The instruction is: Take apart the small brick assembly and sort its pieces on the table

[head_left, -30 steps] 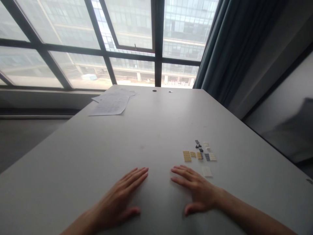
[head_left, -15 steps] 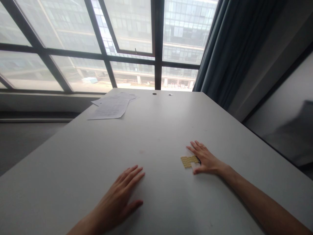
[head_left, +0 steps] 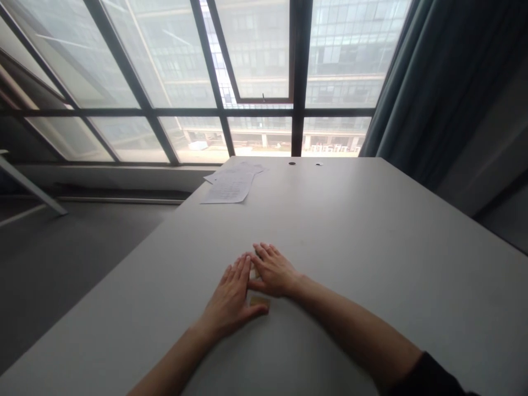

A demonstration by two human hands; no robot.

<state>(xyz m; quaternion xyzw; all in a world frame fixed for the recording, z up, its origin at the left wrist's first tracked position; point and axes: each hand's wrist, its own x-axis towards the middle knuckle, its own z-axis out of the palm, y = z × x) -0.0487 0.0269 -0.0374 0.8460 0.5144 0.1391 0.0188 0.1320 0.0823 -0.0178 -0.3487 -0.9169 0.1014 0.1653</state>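
yellow piece (head_left: 259,302) by the outspread left hand (head_left: 231,298), near the flat right hand (head_left: 275,273)

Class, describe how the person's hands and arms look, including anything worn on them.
The left hand and right hand are bare, with no gloves or wristwatch showing. A black sleeve covers the right arm near the picture's edge; no left sleeve shows.

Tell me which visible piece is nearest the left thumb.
The yellowish piece, just beyond the thumb of the left hand. The paler piece lies farther off, between that hand's fingers and the right hand.
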